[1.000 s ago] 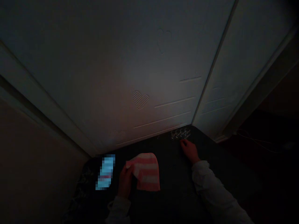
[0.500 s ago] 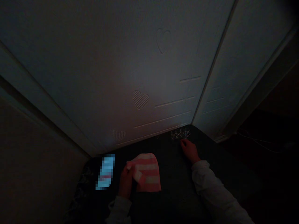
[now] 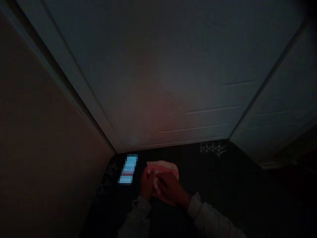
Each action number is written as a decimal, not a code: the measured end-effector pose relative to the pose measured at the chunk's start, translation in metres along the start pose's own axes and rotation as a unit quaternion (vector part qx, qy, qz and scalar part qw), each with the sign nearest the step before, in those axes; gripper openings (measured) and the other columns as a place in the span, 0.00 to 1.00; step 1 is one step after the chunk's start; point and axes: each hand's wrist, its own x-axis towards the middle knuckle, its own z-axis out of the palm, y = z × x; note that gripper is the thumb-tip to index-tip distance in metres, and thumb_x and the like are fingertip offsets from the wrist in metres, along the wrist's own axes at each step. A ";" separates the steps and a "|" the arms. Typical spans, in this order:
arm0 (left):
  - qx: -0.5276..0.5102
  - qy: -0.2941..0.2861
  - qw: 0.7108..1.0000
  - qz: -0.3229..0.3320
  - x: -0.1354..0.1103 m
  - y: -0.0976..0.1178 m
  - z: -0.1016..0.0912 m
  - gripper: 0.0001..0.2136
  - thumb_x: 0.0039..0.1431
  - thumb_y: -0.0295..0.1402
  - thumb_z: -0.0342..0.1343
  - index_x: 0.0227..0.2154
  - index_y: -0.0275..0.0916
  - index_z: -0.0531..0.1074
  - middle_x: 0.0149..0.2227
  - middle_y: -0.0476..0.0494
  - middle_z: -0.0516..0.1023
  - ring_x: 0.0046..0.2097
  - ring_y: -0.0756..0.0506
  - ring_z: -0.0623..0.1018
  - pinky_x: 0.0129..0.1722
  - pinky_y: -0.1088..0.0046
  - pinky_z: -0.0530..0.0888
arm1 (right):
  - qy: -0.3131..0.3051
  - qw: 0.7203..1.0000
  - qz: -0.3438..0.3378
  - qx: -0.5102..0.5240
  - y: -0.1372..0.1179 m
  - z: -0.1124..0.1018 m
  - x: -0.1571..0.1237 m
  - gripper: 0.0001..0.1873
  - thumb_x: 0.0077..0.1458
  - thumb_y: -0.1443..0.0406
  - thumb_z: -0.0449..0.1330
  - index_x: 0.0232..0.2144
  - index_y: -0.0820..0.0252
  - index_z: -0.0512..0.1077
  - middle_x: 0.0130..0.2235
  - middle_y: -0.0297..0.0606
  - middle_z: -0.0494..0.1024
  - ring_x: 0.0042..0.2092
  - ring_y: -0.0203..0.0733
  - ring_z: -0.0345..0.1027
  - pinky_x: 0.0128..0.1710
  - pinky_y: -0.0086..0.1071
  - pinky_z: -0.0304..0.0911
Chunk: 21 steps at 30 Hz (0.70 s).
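Observation:
The room is dim. A pink-and-white striped cloth lies on the dark tabletop, partly bunched up between my hands. My left hand is closed on the cloth's left side. Over its middle, my right hand has curled fingers pressed against the folded fabric. Whether anything small sits inside the folds is hidden. Several small clear glasses stand grouped at the back right of the table, apart from both hands.
A phone-like lit screen, blurred into blocks, lies left of my left hand. Behind the table rises a pale panel with embossed hearts and lines. A wall closes off the left side.
My right hand has left the small glasses and come left onto the cloth. The cloth is now more bunched between both hands. The view has shifted, so the scene sits differently.

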 end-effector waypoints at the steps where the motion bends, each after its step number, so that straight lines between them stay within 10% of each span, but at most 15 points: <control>1: -0.003 0.025 1.000 0.006 0.001 -0.001 -0.001 0.14 0.47 0.39 0.52 0.34 0.36 0.67 0.30 0.47 0.72 0.32 0.49 0.70 0.32 0.74 0.67 | -0.005 1.000 0.014 0.004 0.002 0.000 0.000 0.10 0.54 0.66 0.48 0.28 0.63 0.69 0.28 0.36 0.72 0.30 0.36 0.62 0.32 0.28 0.55; 13: -0.128 0.194 0.970 0.075 0.027 -0.019 -0.039 0.21 0.47 0.36 0.53 0.46 0.44 0.58 0.38 0.47 0.68 0.29 0.52 0.71 0.29 0.75 0.69 | 0.082 0.990 0.114 0.026 0.046 -0.022 -0.002 0.12 0.53 0.65 0.48 0.32 0.62 0.71 0.34 0.40 0.74 0.37 0.41 0.66 0.37 0.32 0.58; 21: -0.337 0.106 0.934 0.048 0.042 -0.020 -0.080 0.15 0.53 0.36 0.45 0.45 0.44 0.61 0.47 0.41 0.69 0.47 0.45 0.70 0.49 0.63 0.65 | 0.086 0.989 0.121 -0.013 0.053 -0.022 -0.003 0.12 0.53 0.65 0.48 0.31 0.62 0.71 0.33 0.40 0.74 0.36 0.41 0.66 0.38 0.33 0.57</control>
